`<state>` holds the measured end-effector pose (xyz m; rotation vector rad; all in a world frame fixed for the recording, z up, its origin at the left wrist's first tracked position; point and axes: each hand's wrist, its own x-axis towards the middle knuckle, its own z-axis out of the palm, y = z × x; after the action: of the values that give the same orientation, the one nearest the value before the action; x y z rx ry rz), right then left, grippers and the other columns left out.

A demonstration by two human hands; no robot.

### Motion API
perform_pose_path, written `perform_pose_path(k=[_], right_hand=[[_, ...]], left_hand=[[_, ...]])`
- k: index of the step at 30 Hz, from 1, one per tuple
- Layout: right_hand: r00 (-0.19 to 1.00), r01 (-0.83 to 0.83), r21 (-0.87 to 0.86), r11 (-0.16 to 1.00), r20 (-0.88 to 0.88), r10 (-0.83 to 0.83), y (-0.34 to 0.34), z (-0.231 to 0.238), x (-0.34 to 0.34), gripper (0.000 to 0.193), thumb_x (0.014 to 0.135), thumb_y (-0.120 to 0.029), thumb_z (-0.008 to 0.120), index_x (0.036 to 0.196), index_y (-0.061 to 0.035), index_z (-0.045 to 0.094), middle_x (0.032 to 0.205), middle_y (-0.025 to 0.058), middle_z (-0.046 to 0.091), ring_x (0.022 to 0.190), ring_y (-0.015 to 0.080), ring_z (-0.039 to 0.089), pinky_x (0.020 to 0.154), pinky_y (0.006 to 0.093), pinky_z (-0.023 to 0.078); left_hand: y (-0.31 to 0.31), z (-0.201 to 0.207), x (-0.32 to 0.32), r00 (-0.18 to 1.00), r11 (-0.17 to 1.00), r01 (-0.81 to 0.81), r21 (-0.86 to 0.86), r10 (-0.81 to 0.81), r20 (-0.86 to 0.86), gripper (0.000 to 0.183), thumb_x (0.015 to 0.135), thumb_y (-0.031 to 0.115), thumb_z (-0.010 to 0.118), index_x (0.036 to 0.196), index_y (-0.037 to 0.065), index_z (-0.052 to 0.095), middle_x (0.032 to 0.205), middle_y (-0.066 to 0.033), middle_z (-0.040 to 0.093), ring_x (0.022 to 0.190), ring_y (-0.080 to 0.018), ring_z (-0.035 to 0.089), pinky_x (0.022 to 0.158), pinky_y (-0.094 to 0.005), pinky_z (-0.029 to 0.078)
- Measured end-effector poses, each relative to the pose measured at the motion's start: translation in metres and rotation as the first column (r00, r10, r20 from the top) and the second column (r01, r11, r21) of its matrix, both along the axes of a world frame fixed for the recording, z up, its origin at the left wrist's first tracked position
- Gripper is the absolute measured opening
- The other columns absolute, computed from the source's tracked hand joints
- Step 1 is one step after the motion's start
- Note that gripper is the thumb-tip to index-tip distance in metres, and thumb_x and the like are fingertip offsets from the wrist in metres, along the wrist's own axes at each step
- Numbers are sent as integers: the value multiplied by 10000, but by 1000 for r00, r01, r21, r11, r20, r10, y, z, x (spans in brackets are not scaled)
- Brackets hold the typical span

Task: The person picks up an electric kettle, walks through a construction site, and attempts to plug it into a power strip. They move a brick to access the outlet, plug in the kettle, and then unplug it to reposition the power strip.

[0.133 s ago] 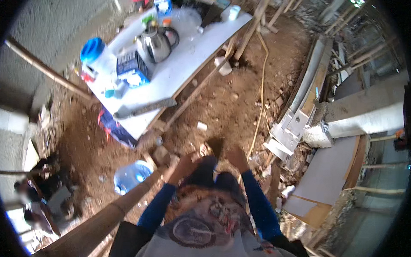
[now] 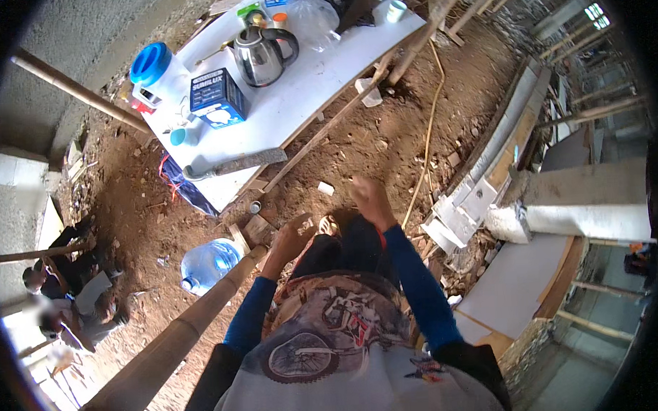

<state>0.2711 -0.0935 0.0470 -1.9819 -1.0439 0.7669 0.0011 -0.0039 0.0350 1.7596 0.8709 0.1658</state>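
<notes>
My left hand (image 2: pixel 287 241) hangs in the air beside the upper end of a thick bamboo pole (image 2: pixel 191 317), fingers stretched forward and apart, holding nothing visible. My right hand (image 2: pixel 373 204) is raised a little farther ahead over the bare soil, loosely open with nothing seen in it. Between and below the hands shows one sandalled foot (image 2: pixel 329 225). Left of my left hand, a large clear blue water bottle (image 2: pixel 211 265) lies on its side on the ground. A small white block (image 2: pixel 325 188) lies on the soil ahead.
A white-topped table (image 2: pixel 303 98) ahead carries a steel kettle (image 2: pixel 260 57), a blue-lidded jug (image 2: pixel 150 64), a dark blue box (image 2: pixel 217 98), cups and a long flat blade-like tool (image 2: pixel 237 164). A yellow hose (image 2: pixel 427 140) runs along the right. Two people (image 2: pixel 66 309) sit at far left.
My right hand has moved forward and up, away from my legs. My left hand has risen slightly. The view has shifted, so the table appears higher and farther right.
</notes>
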Motion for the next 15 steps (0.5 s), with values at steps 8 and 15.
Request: perform_pose_path(k=[8,15], right_hand=[[905,-268,198,943,388,176,351,43,131,870,815,-410,787,1469,32,421,1370,298,573,1320,410,532,1085,453,454],[737,-632,-59,772,262,623,511,40,184,657,708,-374,836,1202,17,650,1105,238,716,1035,362,695,910,447,535]], left_hand=[[30,45,-1,812,798,-577,-177,584,-14,467,992,255,667,1365,-16,592,1270,-211,680,1138,-257,676,957,-370,540],[57,21,92,526,453,-829,-327,832,-180,481,1000,249,654,1380,-36,575,1257,-180,690,1143,-213,653,965,-336,517]])
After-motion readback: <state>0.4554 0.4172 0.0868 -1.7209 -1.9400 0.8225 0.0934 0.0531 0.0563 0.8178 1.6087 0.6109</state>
